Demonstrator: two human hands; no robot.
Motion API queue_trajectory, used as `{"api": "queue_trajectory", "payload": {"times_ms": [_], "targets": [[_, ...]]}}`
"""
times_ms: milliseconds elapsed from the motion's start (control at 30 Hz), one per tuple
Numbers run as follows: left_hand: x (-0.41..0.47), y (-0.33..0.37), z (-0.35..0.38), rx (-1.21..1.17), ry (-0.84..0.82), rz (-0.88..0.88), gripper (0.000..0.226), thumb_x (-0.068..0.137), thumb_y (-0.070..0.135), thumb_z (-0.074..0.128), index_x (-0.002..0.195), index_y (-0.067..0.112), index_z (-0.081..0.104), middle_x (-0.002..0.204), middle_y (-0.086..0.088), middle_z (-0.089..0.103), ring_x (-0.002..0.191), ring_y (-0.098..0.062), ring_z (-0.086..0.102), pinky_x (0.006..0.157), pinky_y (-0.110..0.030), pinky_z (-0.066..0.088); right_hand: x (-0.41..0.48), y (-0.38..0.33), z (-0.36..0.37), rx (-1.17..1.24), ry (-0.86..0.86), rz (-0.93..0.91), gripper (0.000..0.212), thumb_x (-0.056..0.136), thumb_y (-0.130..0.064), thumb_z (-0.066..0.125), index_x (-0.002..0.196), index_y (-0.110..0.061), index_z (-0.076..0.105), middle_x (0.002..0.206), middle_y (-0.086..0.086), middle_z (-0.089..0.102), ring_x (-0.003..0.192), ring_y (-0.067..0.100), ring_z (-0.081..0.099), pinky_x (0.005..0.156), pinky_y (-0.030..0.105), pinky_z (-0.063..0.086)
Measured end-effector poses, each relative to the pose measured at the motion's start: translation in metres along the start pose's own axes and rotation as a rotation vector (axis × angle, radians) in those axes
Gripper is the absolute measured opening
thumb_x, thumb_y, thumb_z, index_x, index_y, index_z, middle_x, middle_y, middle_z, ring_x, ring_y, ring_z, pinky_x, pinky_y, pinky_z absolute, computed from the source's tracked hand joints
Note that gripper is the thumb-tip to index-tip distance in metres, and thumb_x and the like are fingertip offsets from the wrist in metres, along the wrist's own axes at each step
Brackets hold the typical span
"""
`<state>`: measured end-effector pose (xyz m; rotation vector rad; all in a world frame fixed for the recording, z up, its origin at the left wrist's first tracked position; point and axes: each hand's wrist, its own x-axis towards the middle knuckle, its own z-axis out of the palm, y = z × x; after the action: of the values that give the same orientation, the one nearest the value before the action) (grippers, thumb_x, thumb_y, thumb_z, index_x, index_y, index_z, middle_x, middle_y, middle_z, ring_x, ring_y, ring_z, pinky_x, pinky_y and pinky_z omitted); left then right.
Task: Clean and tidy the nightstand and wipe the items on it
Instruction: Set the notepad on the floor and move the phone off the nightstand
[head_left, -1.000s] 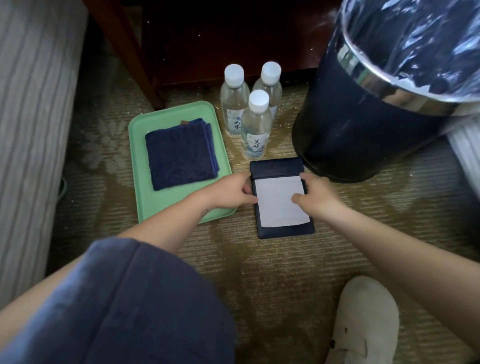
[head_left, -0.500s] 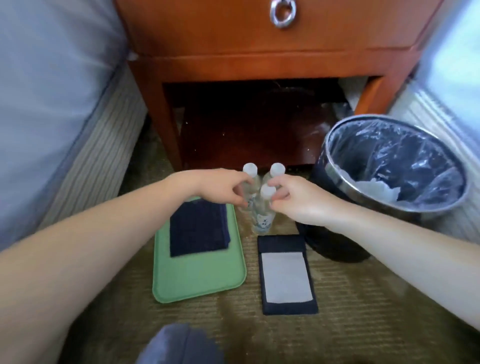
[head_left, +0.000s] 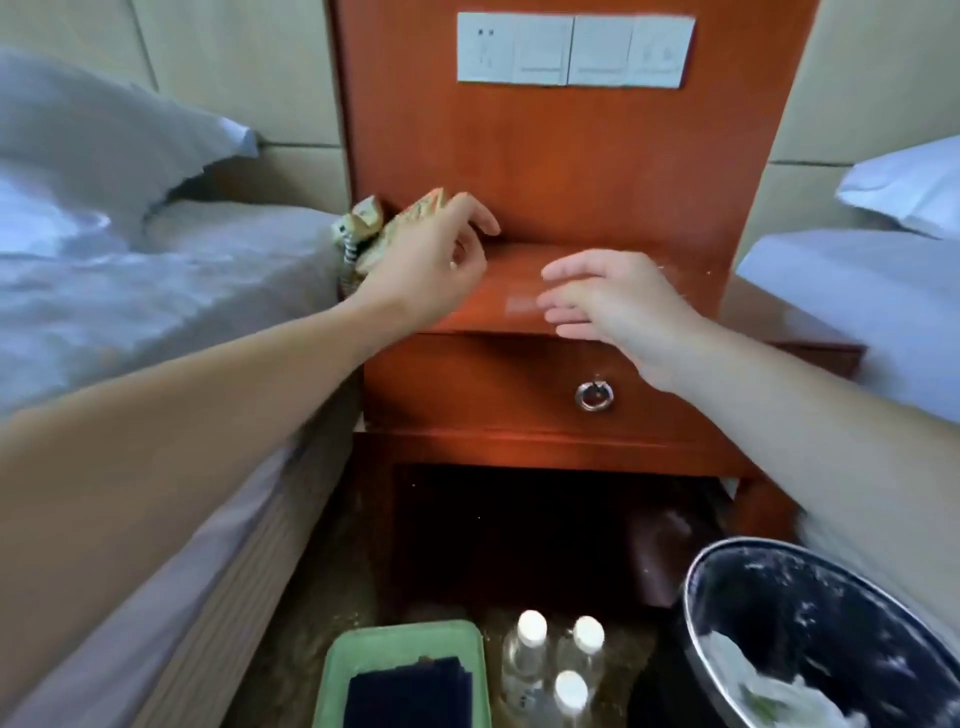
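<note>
Two beds flank the nightstand (head_left: 571, 156): the left bed (head_left: 156, 291) presses against its side and the right bed (head_left: 857, 291) stands just beside it. The nightstand is glossy reddish wood, with a white switch panel (head_left: 575, 50) on its tall back and a metal ring pull (head_left: 594, 396) on the drawer.

On the carpet below sit a green tray (head_left: 400, 631) holding a folded dark blue cloth (head_left: 410, 696), three clear white-capped bottles (head_left: 570, 693), and a round lined bin (head_left: 831, 608). All of these are cut off at the frame's lower edge.

The left hand (head_left: 431, 265) reaches to the worktop's (head_left: 519, 260) back-left corner. Its fingers are loosely curved over small patterned items (head_left: 366, 221), which are blurred and half hidden, so a grip cannot be told. The right hand (head_left: 618, 306) hovers over the front edge with its fingers spread and holds nothing.
</note>
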<state>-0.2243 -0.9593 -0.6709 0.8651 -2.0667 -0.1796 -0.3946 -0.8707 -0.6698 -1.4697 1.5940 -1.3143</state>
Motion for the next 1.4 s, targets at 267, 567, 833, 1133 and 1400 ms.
{"api": "queue_trajectory", "payload": {"times_ms": [267, 567, 833, 1133, 1400], "targets": [[0.042, -0.073, -0.018, 0.229, -0.288, -0.714, 0.088, 0.084, 0.041, 0.067, 0.150, 0.004, 0.021, 0.144, -0.017, 0.041, 0.129, -0.032, 0.043, 0.103, -0.038, 0.041, 0.069, -0.011, 0.054, 0.209, -0.103, 0.266, 0.038, 0.088, 0.004, 0.055, 0.126, 0.000, 0.052, 0.109, 0.018, 0.063, 0.085, 0.017, 0.067, 0.067, 0.020, 0.055], [0.041, -0.081, 0.001, -0.038, -0.048, -0.596, 0.061, 0.083, 0.037, 0.073, 0.133, 0.013, 0.048, 0.101, -0.002, 0.065, 0.080, -0.013, 0.063, 0.064, -0.019, 0.044, 0.087, 0.000, 0.071, 0.400, -0.133, 0.293, 0.050, 0.091, 0.002, 0.054, 0.139, -0.001, 0.041, 0.124, 0.018, 0.060, 0.096, 0.020, 0.069, 0.095, 0.033, 0.053], [0.031, -0.022, 0.039, -0.218, -0.031, -0.394, 0.067, 0.075, 0.042, 0.080, 0.129, 0.014, 0.053, 0.115, 0.001, 0.059, 0.099, -0.009, 0.057, 0.080, -0.020, 0.044, 0.074, 0.004, 0.045, 0.663, 0.111, 0.259, 0.029, 0.097, -0.018, 0.056, 0.123, -0.008, 0.048, 0.110, 0.015, 0.067, 0.089, 0.026, 0.071, 0.076, 0.035, 0.060], [0.002, 0.018, 0.032, -0.930, -0.302, -0.487, 0.031, 0.102, 0.030, 0.048, 0.114, 0.005, 0.063, 0.096, -0.005, 0.075, 0.090, -0.017, 0.071, 0.078, -0.028, 0.058, 0.013, 0.013, -0.007, 0.664, 0.006, 0.188, 0.030, 0.095, -0.008, 0.056, 0.124, -0.003, 0.055, 0.105, 0.018, 0.071, 0.089, 0.025, 0.073, 0.074, 0.032, 0.060], [-0.058, 0.029, 0.047, -1.073, -0.614, -0.531, 0.039, 0.096, 0.024, 0.053, 0.133, 0.013, 0.054, 0.129, -0.013, 0.063, 0.103, -0.022, 0.066, 0.080, -0.024, 0.056, -0.057, 0.053, -0.025, 0.651, -0.060, 0.241, 0.027, 0.096, -0.012, 0.054, 0.120, -0.005, 0.061, 0.100, 0.016, 0.073, 0.089, 0.025, 0.073, 0.074, 0.033, 0.060]]}}
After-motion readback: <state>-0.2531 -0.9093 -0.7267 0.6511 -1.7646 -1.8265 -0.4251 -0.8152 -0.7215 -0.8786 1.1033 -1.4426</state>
